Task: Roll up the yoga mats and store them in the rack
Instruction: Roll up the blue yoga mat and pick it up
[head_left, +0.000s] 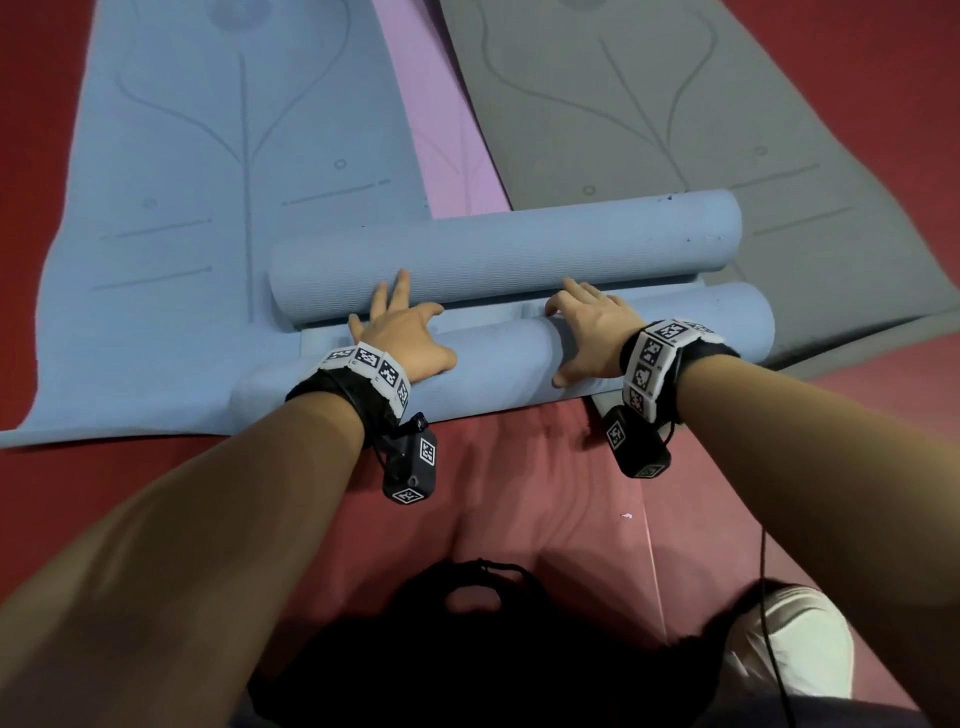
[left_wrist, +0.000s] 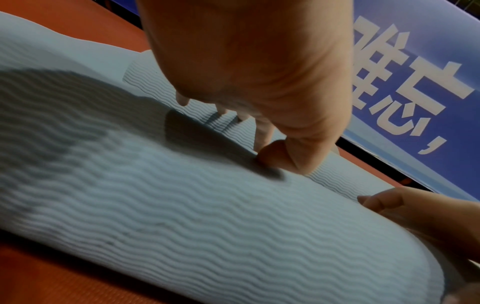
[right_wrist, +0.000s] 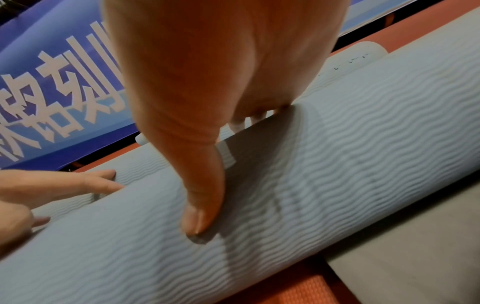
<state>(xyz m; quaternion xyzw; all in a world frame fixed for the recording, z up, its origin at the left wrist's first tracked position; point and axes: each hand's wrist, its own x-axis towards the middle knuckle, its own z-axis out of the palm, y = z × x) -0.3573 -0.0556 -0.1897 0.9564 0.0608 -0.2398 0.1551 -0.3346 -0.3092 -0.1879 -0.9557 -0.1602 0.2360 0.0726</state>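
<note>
Mats lie on a red floor (head_left: 857, 67). One blue mat (head_left: 171, 218) lies flat at left, a pink mat (head_left: 447, 150) shows between it and a flat grey mat (head_left: 675, 104). Across their near ends sit two blue rolls: a far roll (head_left: 519, 249) and a near roll (head_left: 498, 358), close together and roughly parallel. Whether they are two ends of one mat or separate mats cannot be told. No rack is in view.

Left hand (head_left: 402, 338) rests over the near roll with straight, spread fingers reaching to the far roll. Right hand (head_left: 587, 332) also lies over the near roll, fingers bent over its far side and thumb pressed on top; it presses more than it grips.

Judgement: the mat looks like light, soft foam. Its wavy ribbed skin should give good friction under flat palms. The material appears springy, so a roll is likely to loosen if released. Hold is best with both hands spread well apart along the roll, pressing evenly, to keep the ends from telescoping. For carrying, grasp around the middle.
</note>
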